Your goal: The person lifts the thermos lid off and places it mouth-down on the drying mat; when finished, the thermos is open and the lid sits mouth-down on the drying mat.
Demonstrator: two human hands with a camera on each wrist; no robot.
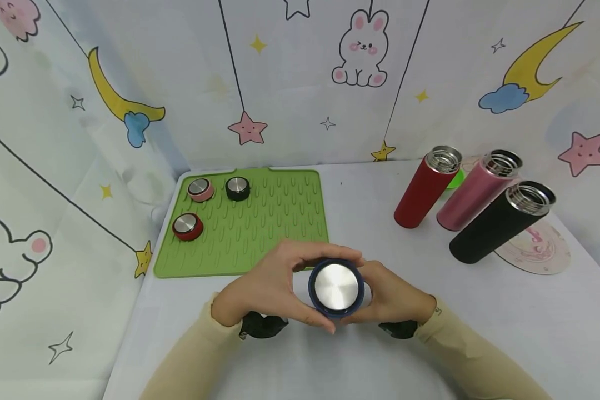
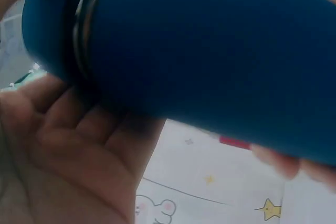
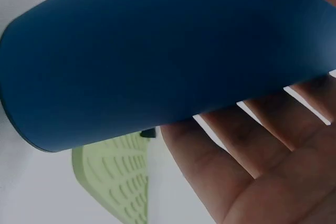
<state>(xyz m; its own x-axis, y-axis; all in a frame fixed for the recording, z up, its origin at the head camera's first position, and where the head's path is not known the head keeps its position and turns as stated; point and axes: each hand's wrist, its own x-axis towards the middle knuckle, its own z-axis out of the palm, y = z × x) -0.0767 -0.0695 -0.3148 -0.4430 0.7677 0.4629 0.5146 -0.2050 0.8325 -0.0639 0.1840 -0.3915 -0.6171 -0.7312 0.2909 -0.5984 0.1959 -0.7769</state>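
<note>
Seen from straight above in the head view, a blue thermos bottle stands upright between both hands, its lid (image 1: 336,286) with a shiny metal top facing up. My left hand (image 1: 280,283) holds the lid from the left, thumb in front and fingers behind. From the right, my right hand (image 1: 392,294) grips the bottle lower down. In the left wrist view the blue body (image 2: 210,51) fills most of the picture, with a silver ring showing between lid and body. The right wrist view shows fingers (image 3: 226,150) lying along the bottle's side (image 3: 131,61).
On a green mat (image 1: 280,222) at the left sit a pink lid (image 1: 200,190), a black lid (image 1: 237,189) and a red lid (image 1: 187,226). Lidless red (image 1: 425,189), pink (image 1: 477,191) and black (image 1: 500,225) bottles stand at the right, near a round pale mat (image 1: 540,250).
</note>
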